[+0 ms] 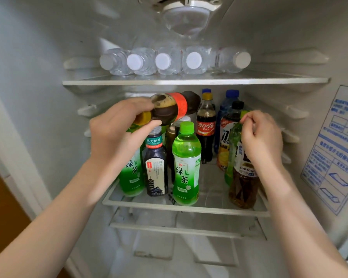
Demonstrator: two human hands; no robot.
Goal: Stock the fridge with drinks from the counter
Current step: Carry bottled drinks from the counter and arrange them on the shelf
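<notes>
Two grips are at work inside the fridge [38, 57]. The left hand [117, 135] is curled, thumb below and fingers over, round the neck of a cola bottle [175, 106] just past its yellow cap [143, 117]. The bottle is held tipped on its side in the air with its base pointing far and right. Dark liquid and brown foam show through the clear plastic beside a red label. That forearm enters from the near left, the wrist slightly bent.

The right hand [262, 139] enters from the near right with its fingers bent in. Thumb and forefinger pinch the lime cap of a translucent green bottle [233, 145], which leans a little. Just in front of it stands an amber tea bottle [244, 185], its top hidden behind the palm.

Both stand on the middle shelf [189, 210], a clear pane with a white rim, among upright drinks:
- a bright green tea bottle [186, 163]
- a dark navy bottle [156, 171]
- a second cola [206, 131]
- a blue-capped bottle [229, 101] at the far side

On the upper shelf [189, 82] five ribbed water bottles [163, 61] lie flat, white caps toward the near side. A blue-printed sticker [333, 149] covers the right wall.
</notes>
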